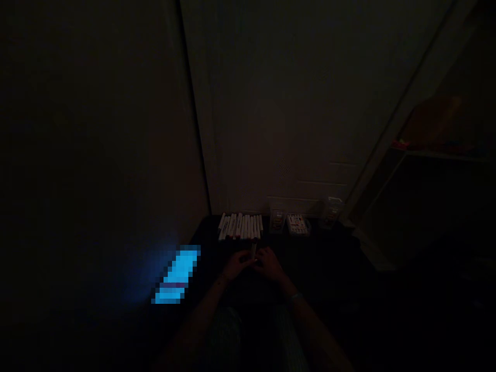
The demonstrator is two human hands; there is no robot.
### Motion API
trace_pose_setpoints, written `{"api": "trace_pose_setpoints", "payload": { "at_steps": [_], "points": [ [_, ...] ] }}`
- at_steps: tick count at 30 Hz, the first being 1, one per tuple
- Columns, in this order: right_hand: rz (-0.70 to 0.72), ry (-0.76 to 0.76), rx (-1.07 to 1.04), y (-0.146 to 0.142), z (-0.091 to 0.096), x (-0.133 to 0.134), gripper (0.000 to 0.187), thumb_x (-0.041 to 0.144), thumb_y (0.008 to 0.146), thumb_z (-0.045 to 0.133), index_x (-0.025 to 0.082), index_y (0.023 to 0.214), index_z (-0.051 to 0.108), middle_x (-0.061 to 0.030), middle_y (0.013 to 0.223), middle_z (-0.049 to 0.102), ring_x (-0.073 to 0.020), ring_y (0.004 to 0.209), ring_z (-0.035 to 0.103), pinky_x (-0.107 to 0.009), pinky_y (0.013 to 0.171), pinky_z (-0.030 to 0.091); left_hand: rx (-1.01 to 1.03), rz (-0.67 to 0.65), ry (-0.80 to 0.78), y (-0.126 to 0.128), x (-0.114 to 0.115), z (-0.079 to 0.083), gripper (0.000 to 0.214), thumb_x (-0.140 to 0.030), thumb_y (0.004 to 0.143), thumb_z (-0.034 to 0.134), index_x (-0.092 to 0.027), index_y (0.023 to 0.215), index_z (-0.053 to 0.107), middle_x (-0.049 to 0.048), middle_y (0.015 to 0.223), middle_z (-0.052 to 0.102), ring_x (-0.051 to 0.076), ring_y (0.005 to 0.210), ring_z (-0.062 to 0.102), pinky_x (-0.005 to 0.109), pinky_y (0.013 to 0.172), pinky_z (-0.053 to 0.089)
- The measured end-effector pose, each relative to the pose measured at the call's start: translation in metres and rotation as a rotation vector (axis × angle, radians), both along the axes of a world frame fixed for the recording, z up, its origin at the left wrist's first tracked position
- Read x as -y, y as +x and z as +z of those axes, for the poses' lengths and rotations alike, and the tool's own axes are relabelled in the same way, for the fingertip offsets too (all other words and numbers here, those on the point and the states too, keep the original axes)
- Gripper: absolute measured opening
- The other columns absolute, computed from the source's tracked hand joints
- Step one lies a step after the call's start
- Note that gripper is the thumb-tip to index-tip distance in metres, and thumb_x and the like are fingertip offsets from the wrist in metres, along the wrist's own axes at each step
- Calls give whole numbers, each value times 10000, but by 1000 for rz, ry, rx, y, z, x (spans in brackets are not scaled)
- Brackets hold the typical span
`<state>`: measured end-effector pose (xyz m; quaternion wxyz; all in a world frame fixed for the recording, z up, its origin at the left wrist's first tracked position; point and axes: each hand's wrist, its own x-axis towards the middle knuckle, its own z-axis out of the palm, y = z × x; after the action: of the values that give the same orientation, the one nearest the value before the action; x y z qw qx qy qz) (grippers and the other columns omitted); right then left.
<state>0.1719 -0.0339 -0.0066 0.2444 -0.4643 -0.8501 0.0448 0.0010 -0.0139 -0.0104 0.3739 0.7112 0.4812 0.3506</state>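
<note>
The room is very dark. My left hand and my right hand meet over a dark surface, fingers curled together around a pale marker that stands up between them. Just beyond the hands lies a row of several white markers, side by side. Further detail of the grip is lost in the dark.
A glowing blue screen lies to the left of my hands. Small clear containers sit to the right of the marker row, against a pale wall or door. A shelf with dim objects stands at the right.
</note>
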Motion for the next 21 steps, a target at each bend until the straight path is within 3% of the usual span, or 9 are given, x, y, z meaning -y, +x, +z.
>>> {"api": "trace_pose_setpoints", "payload": {
  "at_steps": [17, 21],
  "points": [
    [5, -21, -7, 0, 5, 2, 275, 397, 767, 529, 264, 1004, 570, -31, 940, 529, -180, 906, 408, -324, 800, 312, 11, -16, 6, 1, 3, 5, 450, -484, 631, 580, -150, 928, 636, 40, 826, 645, 156, 705, 530, 262, 641, 397],
    [-13, -19, -9, -1, 6, 2, 309, 410, 755, 540, 241, 1014, 557, -41, 920, 533, -183, 901, 416, -322, 801, 315, 87, -50, -38, 2, 3, 7, 440, -461, 656, 566, -143, 955, 623, 51, 877, 648, 171, 772, 559, 277, 701, 420]
  ]
}}
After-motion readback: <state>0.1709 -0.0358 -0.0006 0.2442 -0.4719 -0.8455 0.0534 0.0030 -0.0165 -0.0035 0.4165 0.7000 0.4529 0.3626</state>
